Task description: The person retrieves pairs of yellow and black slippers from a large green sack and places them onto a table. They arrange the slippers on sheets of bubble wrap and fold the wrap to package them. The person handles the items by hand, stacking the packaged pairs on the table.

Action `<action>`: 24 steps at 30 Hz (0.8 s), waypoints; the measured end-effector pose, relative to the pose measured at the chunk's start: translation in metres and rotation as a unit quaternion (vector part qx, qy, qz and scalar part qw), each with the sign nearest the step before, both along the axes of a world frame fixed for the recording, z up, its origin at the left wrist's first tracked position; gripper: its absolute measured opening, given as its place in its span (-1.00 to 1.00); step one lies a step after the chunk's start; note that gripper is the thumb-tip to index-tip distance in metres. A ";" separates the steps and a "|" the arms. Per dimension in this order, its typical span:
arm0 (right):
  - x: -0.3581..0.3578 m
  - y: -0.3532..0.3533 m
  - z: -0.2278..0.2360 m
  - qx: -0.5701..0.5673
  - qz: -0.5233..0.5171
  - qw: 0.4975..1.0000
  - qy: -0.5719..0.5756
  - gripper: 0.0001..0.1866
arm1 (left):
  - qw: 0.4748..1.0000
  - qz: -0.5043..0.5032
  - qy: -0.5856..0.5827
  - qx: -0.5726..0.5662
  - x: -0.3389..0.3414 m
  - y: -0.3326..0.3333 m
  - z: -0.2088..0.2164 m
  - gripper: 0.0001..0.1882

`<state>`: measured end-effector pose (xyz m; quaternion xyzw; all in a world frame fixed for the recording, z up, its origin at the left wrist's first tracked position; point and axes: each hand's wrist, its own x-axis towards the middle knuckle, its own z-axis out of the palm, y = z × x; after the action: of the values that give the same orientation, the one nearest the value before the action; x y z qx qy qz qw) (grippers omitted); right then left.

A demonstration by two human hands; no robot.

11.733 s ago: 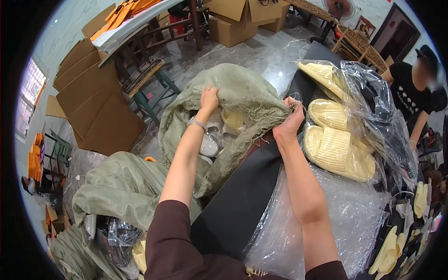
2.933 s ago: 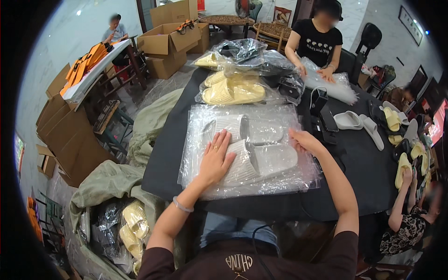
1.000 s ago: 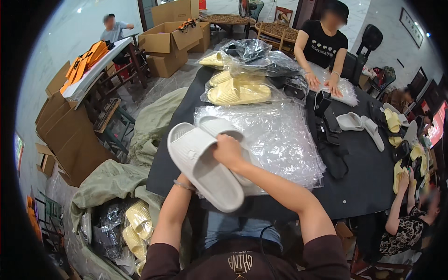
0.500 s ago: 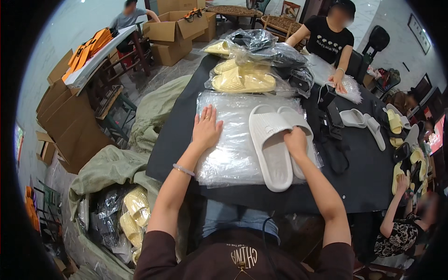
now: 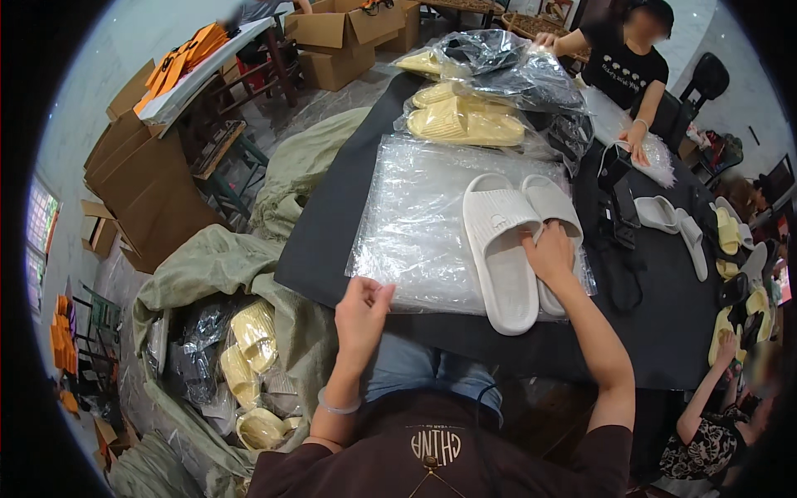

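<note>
A pair of light grey slide slippers, the left one and the right one, lies side by side on a flat stack of clear plastic bags, toes pointing away from me. My right hand is closed on the pair where the two meet, its fingers partly inside the straps. At the stack's near left corner my left hand is closed, thumb and fingers pinching the edge of a clear bag; the fingertips are partly hidden.
Bagged yellow slippers and bagged dark ones are heaped behind the stack. Black straps and boxes lie to the right, beyond them loose slippers. An open sack of bagged slippers stands at left. Two co-workers reach onto the table.
My left hand has drawn back toward me, from lying flat on the bags to pinching at their near left corner. My right hand stays on the slippers. The view has shifted.
</note>
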<state>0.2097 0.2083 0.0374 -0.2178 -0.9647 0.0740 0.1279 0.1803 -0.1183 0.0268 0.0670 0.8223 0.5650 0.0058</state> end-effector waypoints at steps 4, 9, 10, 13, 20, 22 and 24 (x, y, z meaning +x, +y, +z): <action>0.001 0.000 -0.005 -0.015 -0.012 1.000 0.011 -0.45 | 0.989 -0.020 -0.101 0.110 -0.002 -0.008 0.009 -0.82; 0.003 -0.004 -0.002 -0.026 -0.028 0.999 0.021 -0.45 | 0.999 0.013 -0.038 -0.023 0.013 -0.019 -0.014 -0.82; 0.003 -0.005 -0.004 -0.030 -0.030 0.999 0.020 -0.46 | 0.998 0.021 -0.045 -0.031 0.013 -0.019 -0.021 -0.82; 0.002 -0.004 -0.008 -0.015 -0.032 0.999 0.024 -0.47 | 0.994 0.035 0.051 -0.090 0.015 -0.018 -0.028 -0.78; 0.005 0.009 -0.017 -0.024 -0.031 0.999 0.017 -0.49 | 0.932 -0.047 0.328 -0.144 0.022 0.027 0.038 -0.63; 0.007 0.004 0.000 -0.063 -0.016 0.997 0.043 -0.53 | 0.917 -0.133 0.322 -0.193 0.006 0.045 0.037 -0.63; 0.007 0.014 -0.005 -0.044 0.006 0.999 0.027 -0.57 | 0.872 -0.182 0.290 -0.351 -0.014 0.052 0.013 -0.55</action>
<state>0.2163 0.2225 0.0320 -0.2150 -0.9581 0.1230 0.1438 0.1660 -0.0666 0.0395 0.3696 0.9045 0.1836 -0.1075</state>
